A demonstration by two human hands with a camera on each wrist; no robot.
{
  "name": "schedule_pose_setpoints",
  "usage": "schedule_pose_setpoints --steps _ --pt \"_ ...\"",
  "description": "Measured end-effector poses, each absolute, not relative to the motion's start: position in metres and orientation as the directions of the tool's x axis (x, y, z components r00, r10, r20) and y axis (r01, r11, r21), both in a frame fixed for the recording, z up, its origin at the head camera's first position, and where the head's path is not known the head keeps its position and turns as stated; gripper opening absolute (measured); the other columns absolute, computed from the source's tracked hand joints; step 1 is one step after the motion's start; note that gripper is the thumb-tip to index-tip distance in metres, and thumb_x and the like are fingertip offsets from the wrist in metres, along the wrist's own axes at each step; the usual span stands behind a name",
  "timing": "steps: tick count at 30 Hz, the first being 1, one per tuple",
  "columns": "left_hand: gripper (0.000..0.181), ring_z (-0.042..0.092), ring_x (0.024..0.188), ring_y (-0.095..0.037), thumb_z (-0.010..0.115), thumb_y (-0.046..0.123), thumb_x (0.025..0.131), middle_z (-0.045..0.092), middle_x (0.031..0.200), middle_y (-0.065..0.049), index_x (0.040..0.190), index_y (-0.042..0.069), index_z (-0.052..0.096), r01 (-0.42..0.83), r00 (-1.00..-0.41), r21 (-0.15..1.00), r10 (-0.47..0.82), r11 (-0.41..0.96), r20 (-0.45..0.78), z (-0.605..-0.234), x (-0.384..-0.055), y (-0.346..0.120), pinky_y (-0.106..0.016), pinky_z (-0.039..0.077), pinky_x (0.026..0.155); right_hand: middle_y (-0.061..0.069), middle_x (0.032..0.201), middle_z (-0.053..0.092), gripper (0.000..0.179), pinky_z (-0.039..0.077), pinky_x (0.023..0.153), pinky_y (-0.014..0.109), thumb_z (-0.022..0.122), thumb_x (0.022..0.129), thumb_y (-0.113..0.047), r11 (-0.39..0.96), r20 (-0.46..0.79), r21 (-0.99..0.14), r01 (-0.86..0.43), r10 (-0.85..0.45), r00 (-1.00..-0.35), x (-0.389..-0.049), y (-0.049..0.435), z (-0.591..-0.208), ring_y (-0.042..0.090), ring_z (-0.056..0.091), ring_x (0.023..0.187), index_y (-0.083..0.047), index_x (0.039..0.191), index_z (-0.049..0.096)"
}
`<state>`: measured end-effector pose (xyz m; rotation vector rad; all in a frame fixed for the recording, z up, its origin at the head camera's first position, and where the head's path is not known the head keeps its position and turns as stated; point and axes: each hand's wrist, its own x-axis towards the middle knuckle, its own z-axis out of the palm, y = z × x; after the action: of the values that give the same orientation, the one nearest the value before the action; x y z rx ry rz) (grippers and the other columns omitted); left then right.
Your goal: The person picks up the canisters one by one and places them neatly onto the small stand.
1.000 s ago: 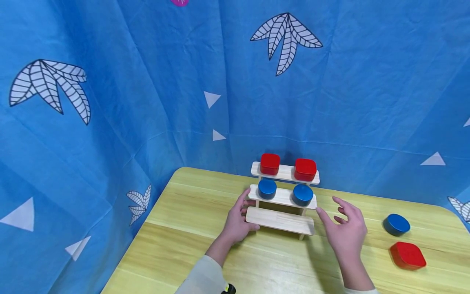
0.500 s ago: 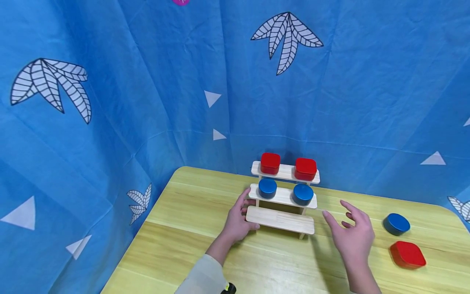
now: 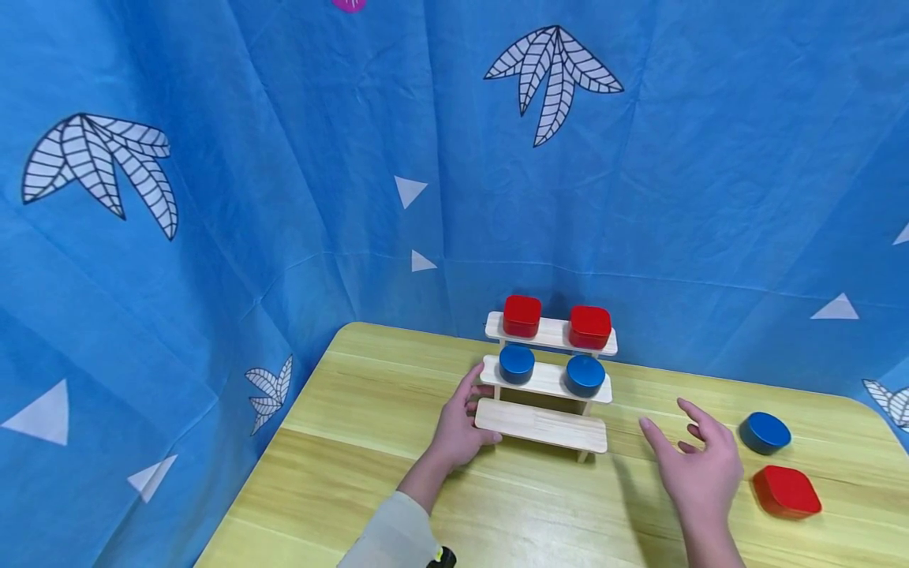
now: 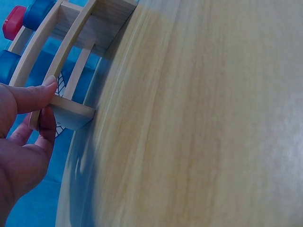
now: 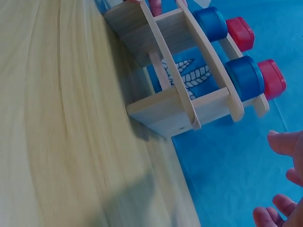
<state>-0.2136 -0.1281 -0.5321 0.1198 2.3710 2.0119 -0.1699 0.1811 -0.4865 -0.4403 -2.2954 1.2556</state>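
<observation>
A small three-tier wooden display stand (image 3: 541,424) stands on the table. My left hand (image 3: 458,430) pinches the left end of its lowest board, thumb in front and fingers behind, as the left wrist view shows up close. Two red square-topped containers (image 3: 521,315) sit on the top tier, and two round blue containers (image 3: 585,375) on the middle one. The lowest board is bare. To the right of the stand, my right hand (image 3: 703,473) hovers with fingers apart and holds nothing. Beyond it lie a third blue container (image 3: 764,433) and a third red container (image 3: 787,492).
The pale wooden table (image 3: 341,442) has rounded back corners. A blue cloth (image 3: 454,142) printed with leaves and triangles hangs behind it and along the left side, close to the stand's back.
My right hand has moved away from the stand, rightward and a little nearer to me, toward the loose containers. The left hand keeps its grip and the stand has stayed put.
</observation>
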Motion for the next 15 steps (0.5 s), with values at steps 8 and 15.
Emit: schedule_pose_setpoints --steps 8,15 --pt "0.125 0.058 0.109 -0.024 0.082 -0.023 0.063 0.056 0.128 -0.001 0.153 0.046 0.030 0.032 -0.997 0.984 0.075 0.173 0.019 -0.532 -0.213 -0.129 -0.034 0.056 0.080 0.016 0.127 0.058 0.063 0.035 0.065 -0.001 0.089 0.077 -0.025 0.541 0.253 -0.836 0.088 0.523 -0.814 -0.164 0.191 -0.490 0.029 0.052 0.103 -0.008 0.133 0.065" --pt "0.126 0.059 0.107 -0.024 0.082 -0.024 0.062 0.057 0.128 0.000 0.154 0.045 0.030 0.034 -0.997 0.984 0.069 0.172 0.022 -0.532 -0.213 -0.128 -0.033 0.057 0.079 0.022 0.130 0.055 0.065 0.031 0.062 -0.003 0.088 0.078 -0.027 0.548 0.242 -0.828 0.122 0.544 -0.803 -0.160 0.200 -0.492 0.035 0.052 0.106 -0.006 0.135 0.064"
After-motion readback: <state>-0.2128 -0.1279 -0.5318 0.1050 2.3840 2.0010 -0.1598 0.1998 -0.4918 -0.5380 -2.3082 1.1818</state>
